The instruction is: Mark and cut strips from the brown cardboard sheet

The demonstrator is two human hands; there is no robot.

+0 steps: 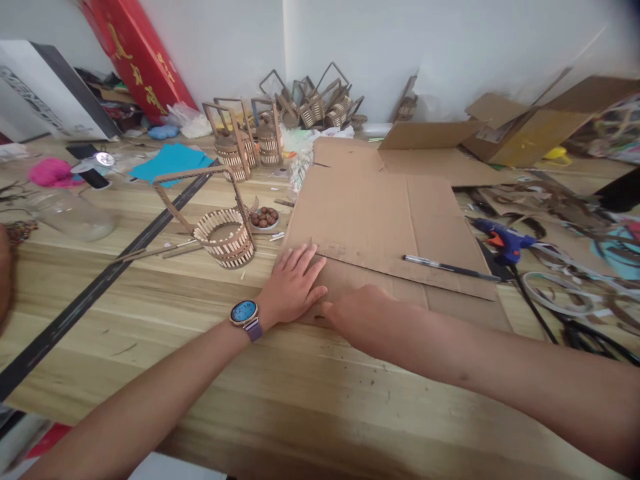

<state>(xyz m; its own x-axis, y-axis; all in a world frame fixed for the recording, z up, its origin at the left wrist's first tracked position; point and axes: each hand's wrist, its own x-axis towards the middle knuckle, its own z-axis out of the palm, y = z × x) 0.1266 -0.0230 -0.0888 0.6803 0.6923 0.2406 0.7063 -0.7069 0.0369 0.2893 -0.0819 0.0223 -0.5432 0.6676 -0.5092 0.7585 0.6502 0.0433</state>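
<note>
Pressing on the cardboard (370, 207) near its front left corner, our left hand (293, 283) is resting flat with fingers spread, grasping nothing; our right hand (357, 313) is resting curled beside it, and we are not managing to tell whether it holds anything. The cardboard is lying flat on the bench (200, 400). We are judging it light, stiff yet easily creased, and best held by its outer edges. A pen (450, 268) is lying on it, obstructing any lifting. A basket (227, 240) is standing to the left, a glue gun (507, 240) lying to the right.
</note>
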